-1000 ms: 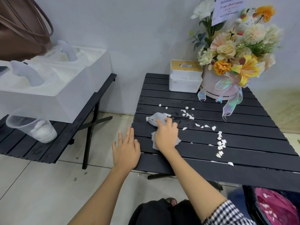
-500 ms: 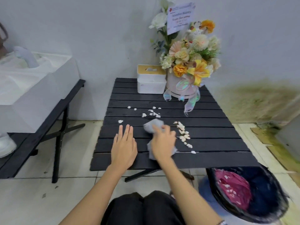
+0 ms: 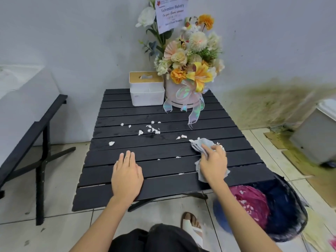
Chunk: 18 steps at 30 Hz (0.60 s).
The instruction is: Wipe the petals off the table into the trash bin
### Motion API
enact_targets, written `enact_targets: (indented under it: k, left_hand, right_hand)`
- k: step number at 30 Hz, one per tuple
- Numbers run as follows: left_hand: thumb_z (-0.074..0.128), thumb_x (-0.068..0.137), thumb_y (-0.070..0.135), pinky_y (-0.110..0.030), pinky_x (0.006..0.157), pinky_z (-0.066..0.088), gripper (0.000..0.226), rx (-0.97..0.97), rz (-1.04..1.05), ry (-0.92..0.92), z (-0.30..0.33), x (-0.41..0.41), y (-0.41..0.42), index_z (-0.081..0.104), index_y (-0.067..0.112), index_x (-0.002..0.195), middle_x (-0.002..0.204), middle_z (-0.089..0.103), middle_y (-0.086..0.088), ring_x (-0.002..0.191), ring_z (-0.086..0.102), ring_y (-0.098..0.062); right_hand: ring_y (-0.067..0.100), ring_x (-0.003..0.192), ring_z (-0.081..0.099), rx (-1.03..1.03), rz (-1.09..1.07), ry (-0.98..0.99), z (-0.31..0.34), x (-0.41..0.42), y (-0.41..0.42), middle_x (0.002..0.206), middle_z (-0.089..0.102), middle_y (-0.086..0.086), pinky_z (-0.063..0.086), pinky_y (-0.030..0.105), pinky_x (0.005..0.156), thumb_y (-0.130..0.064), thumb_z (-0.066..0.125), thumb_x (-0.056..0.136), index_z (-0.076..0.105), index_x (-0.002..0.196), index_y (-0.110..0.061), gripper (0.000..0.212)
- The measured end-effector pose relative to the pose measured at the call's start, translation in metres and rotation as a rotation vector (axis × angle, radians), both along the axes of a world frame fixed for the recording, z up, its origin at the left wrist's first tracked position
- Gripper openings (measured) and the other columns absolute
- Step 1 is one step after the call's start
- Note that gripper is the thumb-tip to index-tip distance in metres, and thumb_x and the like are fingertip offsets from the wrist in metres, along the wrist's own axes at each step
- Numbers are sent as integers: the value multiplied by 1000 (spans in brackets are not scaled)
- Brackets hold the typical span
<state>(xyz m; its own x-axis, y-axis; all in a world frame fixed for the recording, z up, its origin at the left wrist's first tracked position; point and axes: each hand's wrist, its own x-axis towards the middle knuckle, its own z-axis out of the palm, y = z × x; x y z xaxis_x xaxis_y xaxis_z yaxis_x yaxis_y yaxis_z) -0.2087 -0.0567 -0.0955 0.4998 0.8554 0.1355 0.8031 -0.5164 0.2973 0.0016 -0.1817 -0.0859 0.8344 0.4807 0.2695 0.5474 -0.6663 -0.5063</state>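
Several small white petals (image 3: pixel 152 129) lie scattered on the black slatted table (image 3: pixel 163 115), mostly around its middle. My right hand (image 3: pixel 213 163) presses a grey cloth (image 3: pixel 201 145) flat on the table's right side, fingers spread over it, with a few petals at its far edge. My left hand (image 3: pixel 126 176) rests flat on the table's near left part, fingers straight. A black-lined trash bin (image 3: pixel 283 211) with a pink bag and some petals inside stands on the floor below the table's near right corner.
A white tissue box (image 3: pixel 147 91) and a pink flower box with a bouquet (image 3: pixel 189 70) stand at the table's far end. A second black table (image 3: pixel 36 128) is at left. A grey container (image 3: pixel 316 135) sits at right. My sandalled foot (image 3: pixel 192 226) is near the bin.
My right hand has slid the cloth to the right across the table, pushing a group of petals toward the right edge. The left hand has stayed flat. The view shifted right.
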Motion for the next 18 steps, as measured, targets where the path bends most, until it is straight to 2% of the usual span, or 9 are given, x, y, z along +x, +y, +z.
enact_targets:
  k: [1,3,5,7,10,12,15,18]
  left_hand:
    - [51,86,11,-46,95,42,37,5,36,-22,4,11,0,55,-3,119,124,56,-22,116,49,-40]
    - [52,83,7,-46,82,42,25,-35,54,-109,14,39,1,60,0,106,108,59,-20,100,50,-39]
    - [49,83,6,-43,83,40,26,-50,14,-192,16,62,1,58,4,107,110,58,-16,103,49,-35]
    - [49,82,3,-42,87,41,31,-26,-24,-229,9,73,2,56,5,112,114,57,-13,108,49,-32]
    - [51,79,-2,-42,90,43,35,8,-41,-238,-3,76,10,55,2,114,116,57,-13,114,50,-32]
    - [52,79,-4,-44,92,44,35,38,-62,-216,-5,77,11,55,2,114,117,57,-14,118,48,-33]
    - [52,79,-3,-45,95,44,35,46,-82,-184,-5,78,9,55,2,114,118,57,-14,123,46,-34]
    - [53,77,-3,-44,92,46,36,77,-95,-124,-4,79,8,56,2,113,115,59,-13,122,48,-35]
  right_hand:
    - [33,96,55,47,-2,17,5,-3,9,104,58,12,43,36,77,-16,54,88,68,108,-14,24]
    - [28,94,57,79,45,-45,11,-18,36,105,55,8,44,34,73,-29,49,92,64,108,-18,25]
    - [31,95,55,54,152,-85,11,-38,68,110,52,10,45,36,72,-29,48,92,59,113,-20,26]
    - [36,91,56,-7,258,-68,5,-50,93,107,52,15,45,38,69,-19,52,87,59,114,-21,28]
    - [33,67,59,-84,273,-79,1,-35,105,85,58,13,42,32,55,-11,69,66,68,94,-24,31]
    - [31,58,57,-116,219,-129,1,-16,99,78,58,12,39,29,53,-8,70,58,70,87,-24,33]
    - [38,72,58,-131,66,-71,0,14,73,87,56,19,40,37,63,-4,54,68,68,93,-14,31]
    - [39,84,54,-162,-43,-72,-2,36,38,98,53,24,32,38,69,2,52,74,64,101,-8,31]
